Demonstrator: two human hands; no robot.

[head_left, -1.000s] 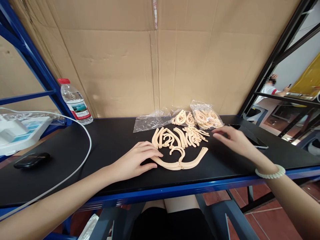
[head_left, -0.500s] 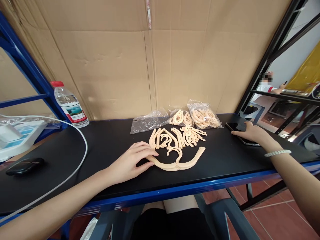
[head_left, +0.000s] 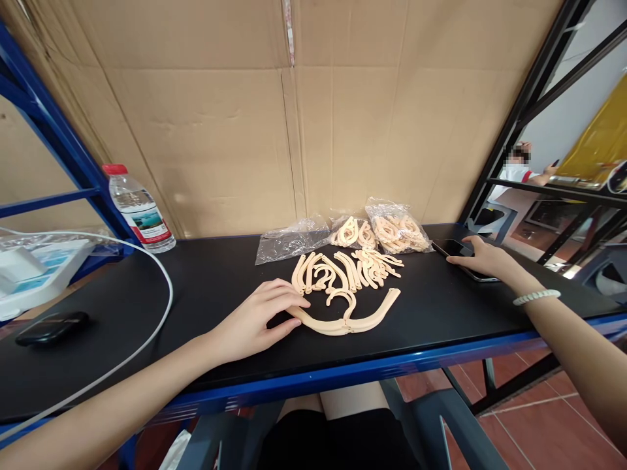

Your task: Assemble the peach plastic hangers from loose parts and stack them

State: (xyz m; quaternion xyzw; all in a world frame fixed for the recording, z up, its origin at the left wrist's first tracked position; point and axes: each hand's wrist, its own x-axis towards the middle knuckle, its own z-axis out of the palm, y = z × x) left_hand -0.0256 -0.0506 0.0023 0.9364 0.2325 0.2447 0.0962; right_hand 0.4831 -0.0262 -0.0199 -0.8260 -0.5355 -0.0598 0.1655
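Observation:
A cream plastic folding clothes hanger lies spread on the black tabletop, its hook toward the back. My left hand is closed around the hanger's left arm, thumb in front and fingers over the top. At the right, my right hand grips a dark smartphone lying on the table, thumb at one edge and fingers at the other; the palm hides part of it. Behind the hanger, several loose hanger arms and hooks lie in a pile.
Clear plastic bags with hanger parts and a crumpled bag lie along the cardboard wall. Leftward are a water bottle, a white cable, a black mouse-like object and a white power strip. Another person is far right.
My right hand and the smartphone have shifted slightly left, toward the bags. My left hand and the hanger stay put. The view has tilted a little.

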